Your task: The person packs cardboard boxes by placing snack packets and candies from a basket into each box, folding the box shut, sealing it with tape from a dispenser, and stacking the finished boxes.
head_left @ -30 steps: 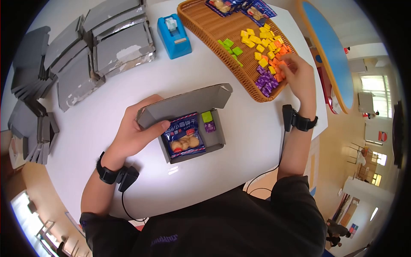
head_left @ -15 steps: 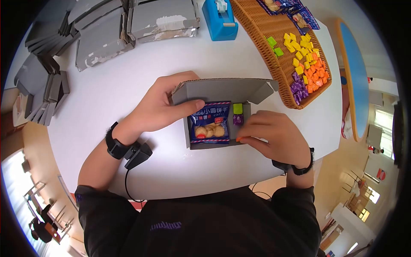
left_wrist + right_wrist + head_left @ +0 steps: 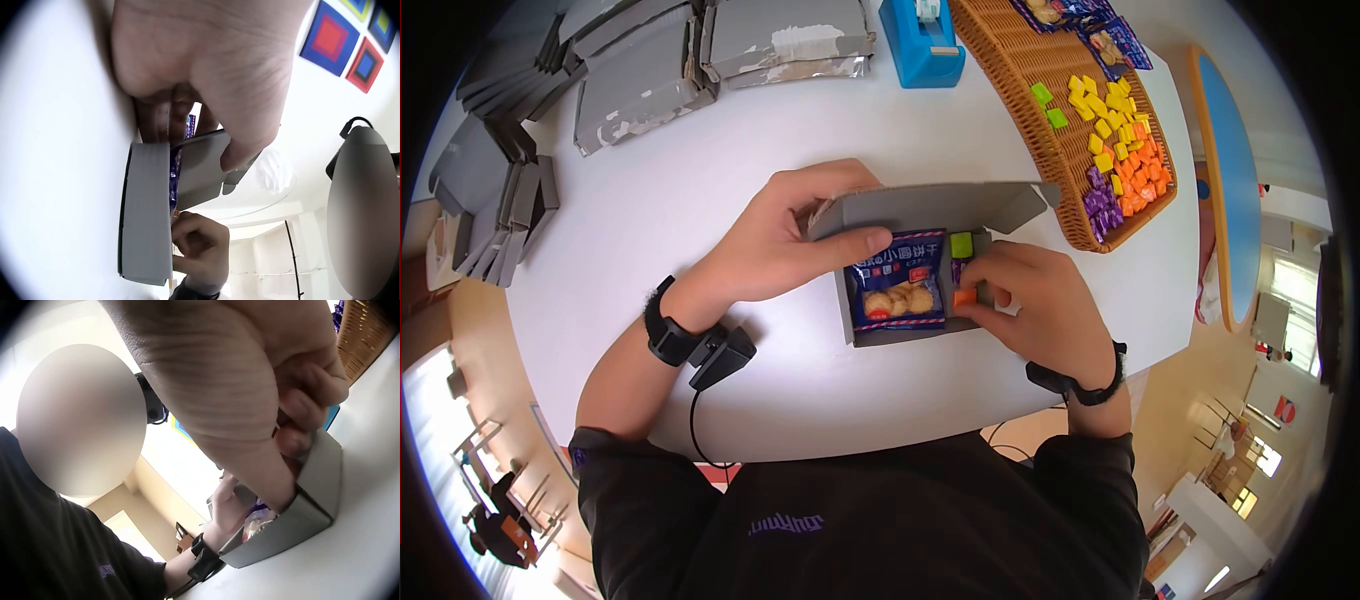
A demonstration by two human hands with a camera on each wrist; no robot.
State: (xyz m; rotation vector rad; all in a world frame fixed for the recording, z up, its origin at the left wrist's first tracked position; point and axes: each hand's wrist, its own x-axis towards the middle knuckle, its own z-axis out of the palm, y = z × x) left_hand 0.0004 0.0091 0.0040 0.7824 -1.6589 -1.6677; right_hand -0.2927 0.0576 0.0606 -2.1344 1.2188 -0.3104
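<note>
A grey cardboard box (image 3: 895,339) with its lid raised stands on the white table. Inside lie a blue cookie packet (image 3: 897,280), a green candy (image 3: 961,245) and, partly hidden by fingers, a purple candy (image 3: 958,270). The left hand (image 3: 790,235) grips the box's left rear side and lid, thumb over the packet's top corner. At the box's right side, the right hand (image 3: 1040,305) pinches an orange candy (image 3: 965,297) between thumb and fingers, low inside the box. The left wrist view shows the left hand (image 3: 206,69) over the box end (image 3: 147,212).
A wicker basket (image 3: 1025,110) at the back right holds yellow, orange, purple and green candies and more cookie packets. A blue tape dispenser (image 3: 925,50) stands left of it. Grey folded boxes (image 3: 640,85) are piled at the back left.
The right hand has come from the basket to the box with an orange candy, lately moving slightly further in. The left hand keeps its hold; the head view has shifted.
</note>
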